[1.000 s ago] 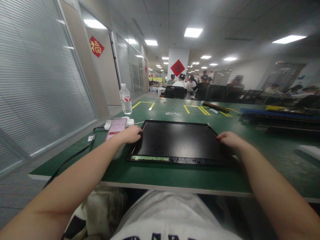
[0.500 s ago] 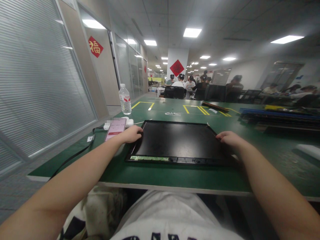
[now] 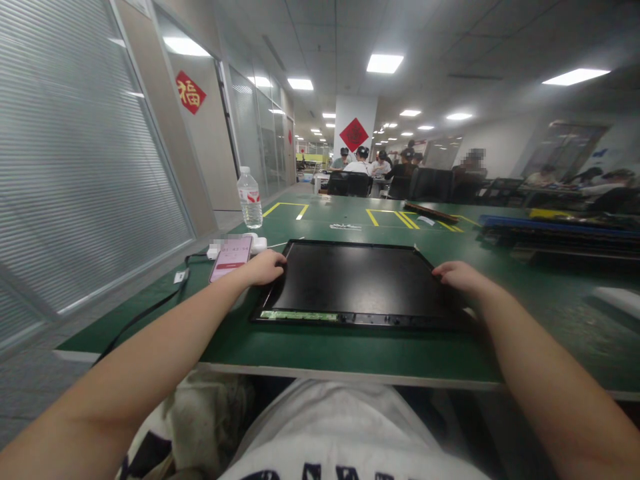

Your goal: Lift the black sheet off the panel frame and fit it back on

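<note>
Head camera, far left: a blind-covered glass partition [image 3: 90,153] leaned across the view, followed by a door bearing a red diamond sign [image 3: 191,93] with a gold character. A black cable [image 3: 143,323] with a white tag ran over the left end of the green table [image 3: 345,357]. Next came a phone [image 3: 231,259], its pinkish screen lit, with a white object [image 3: 259,245] just behind it and a clear bottle [image 3: 250,200] standing upright farther back.

The left hand [image 3: 265,268], beside the phone, had its thumb and fingers closed on the left edge of a black panel [image 3: 357,280]. That panel lay flat on the table in front of the person, between the two hands, with a green strip [image 3: 300,316] along the left part of its near edge. Beyond it were small white pieces [image 3: 345,227], yellow tape lines [image 3: 395,219] and, across the room, people [image 3: 358,168] seated in front of a pillar.

At the panel's right edge, the right hand [image 3: 460,275] pinched the frame narrowly in its fingertips. A dark, narrow bar [image 3: 431,213] rested behind; a blurred stack of long parts [image 3: 555,237] and a white object at the table's right [image 3: 620,300] came last.
</note>
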A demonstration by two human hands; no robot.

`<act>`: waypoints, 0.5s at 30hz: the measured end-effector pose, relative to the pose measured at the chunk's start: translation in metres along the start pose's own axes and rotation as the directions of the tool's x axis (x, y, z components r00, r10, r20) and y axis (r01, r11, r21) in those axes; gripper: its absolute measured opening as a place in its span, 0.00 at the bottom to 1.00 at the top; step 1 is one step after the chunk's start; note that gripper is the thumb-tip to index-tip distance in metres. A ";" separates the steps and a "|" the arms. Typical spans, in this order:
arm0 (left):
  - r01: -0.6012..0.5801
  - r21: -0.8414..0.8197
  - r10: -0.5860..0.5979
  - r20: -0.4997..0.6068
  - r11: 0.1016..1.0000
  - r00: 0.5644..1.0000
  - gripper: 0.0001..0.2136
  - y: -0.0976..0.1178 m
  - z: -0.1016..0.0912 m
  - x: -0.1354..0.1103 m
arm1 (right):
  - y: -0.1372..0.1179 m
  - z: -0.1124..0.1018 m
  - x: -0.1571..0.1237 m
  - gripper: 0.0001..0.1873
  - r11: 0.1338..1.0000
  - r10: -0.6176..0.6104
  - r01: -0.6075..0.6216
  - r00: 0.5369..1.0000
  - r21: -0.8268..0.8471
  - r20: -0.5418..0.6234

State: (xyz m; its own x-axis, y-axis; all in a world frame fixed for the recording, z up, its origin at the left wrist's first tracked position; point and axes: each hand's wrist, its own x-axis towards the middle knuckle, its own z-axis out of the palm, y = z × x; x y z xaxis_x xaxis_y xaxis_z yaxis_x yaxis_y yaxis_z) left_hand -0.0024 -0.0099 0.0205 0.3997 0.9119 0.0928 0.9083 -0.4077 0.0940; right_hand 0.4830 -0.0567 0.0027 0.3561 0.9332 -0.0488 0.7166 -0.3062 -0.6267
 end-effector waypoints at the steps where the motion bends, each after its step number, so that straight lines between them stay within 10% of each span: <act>1: -0.003 0.019 0.003 0.003 1.000 1.000 0.21 0.001 -0.001 -0.001 | -0.001 0.000 -0.001 0.19 1.000 0.006 -0.006 1.000 0.001 -0.001; 10: -0.057 -0.012 0.057 0.002 0.998 0.998 0.22 0.002 0.000 -0.001 | -0.009 -0.006 -0.009 0.14 0.988 -0.070 0.079 0.995 -0.133 0.072; 15: -0.060 -0.043 0.059 -0.023 0.997 0.998 0.24 0.001 0.004 -0.001 | -0.010 -0.014 -0.026 0.58 0.937 -0.240 0.294 0.934 -0.187 0.264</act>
State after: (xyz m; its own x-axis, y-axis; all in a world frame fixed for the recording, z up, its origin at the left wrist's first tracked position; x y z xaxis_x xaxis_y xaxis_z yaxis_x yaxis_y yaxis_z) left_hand -0.0016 -0.0106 0.0161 0.4495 0.8850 0.1210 0.8765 -0.4631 0.1312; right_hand 0.4751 -0.0803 0.0208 0.0018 0.9949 -0.1006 0.8884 -0.0478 -0.4566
